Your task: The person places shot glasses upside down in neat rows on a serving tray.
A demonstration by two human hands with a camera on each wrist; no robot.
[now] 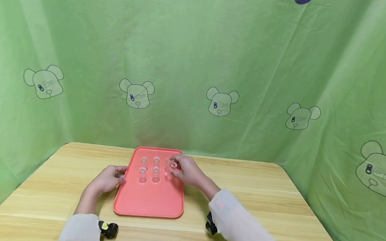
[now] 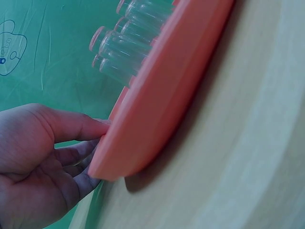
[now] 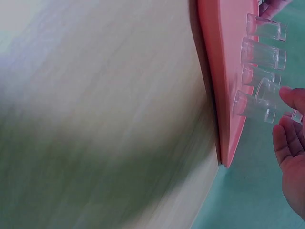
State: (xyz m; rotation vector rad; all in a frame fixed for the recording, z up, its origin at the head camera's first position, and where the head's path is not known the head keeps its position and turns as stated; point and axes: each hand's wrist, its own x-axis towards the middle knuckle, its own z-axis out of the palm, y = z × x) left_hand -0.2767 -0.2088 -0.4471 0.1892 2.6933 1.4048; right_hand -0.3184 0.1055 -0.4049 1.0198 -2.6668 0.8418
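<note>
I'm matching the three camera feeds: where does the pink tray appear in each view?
Head: the pink tray lies centre-bottom on the wooden table, between both hands.
Left wrist: its rim runs diagonally through the middle, the left hand touching its edge.
Right wrist: its edge stands upright, right of centre.
Shared landmark: the clear small glasses standing on it.

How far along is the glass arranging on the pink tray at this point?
Done: small clear glasses stand in three rows on the pink tray's far half. In hand: the right hand holds one glass at the right column, while the left hand grips the tray's left edge. Left: seating that glass; the near half is bare.
</note>
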